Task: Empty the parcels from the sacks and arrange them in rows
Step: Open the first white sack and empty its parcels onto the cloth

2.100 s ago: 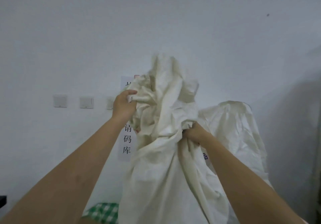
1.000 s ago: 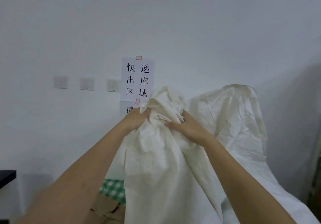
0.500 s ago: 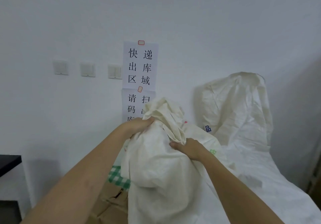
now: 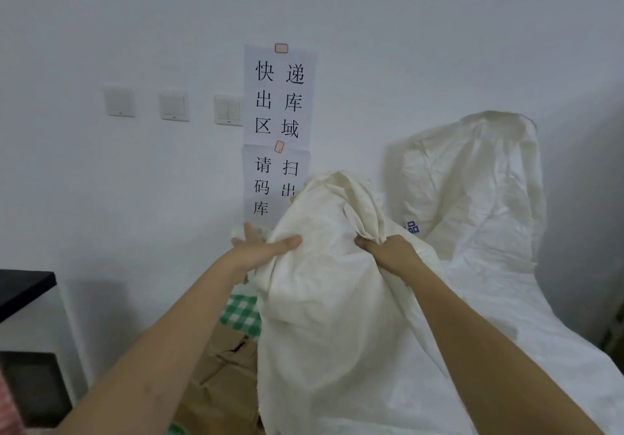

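Note:
A cream woven sack point(image 4: 324, 299) hangs crumpled in front of me, its bunched upper end at chest height. My left hand point(image 4: 261, 247) holds its left side, thumb laid across the front and fingers behind the cloth. My right hand point(image 4: 388, 252) grips a fold near the top on the right. A second, larger white sack point(image 4: 472, 191) leans against the wall behind and spreads down to the right. Brown cardboard parcels point(image 4: 223, 374) and a green checked parcel point(image 4: 241, 313) lie below the held sack on the left.
Two paper signs point(image 4: 278, 96) with black characters are taped to the white wall, beside three light switches point(image 4: 174, 106). A black-topped white cabinet point(image 4: 23, 303) stands at the left edge.
Both hands have lowered the sack from above head height to chest height. The view has tilted down, showing the parcels. My left hand's thumb now lies across the front of the cloth.

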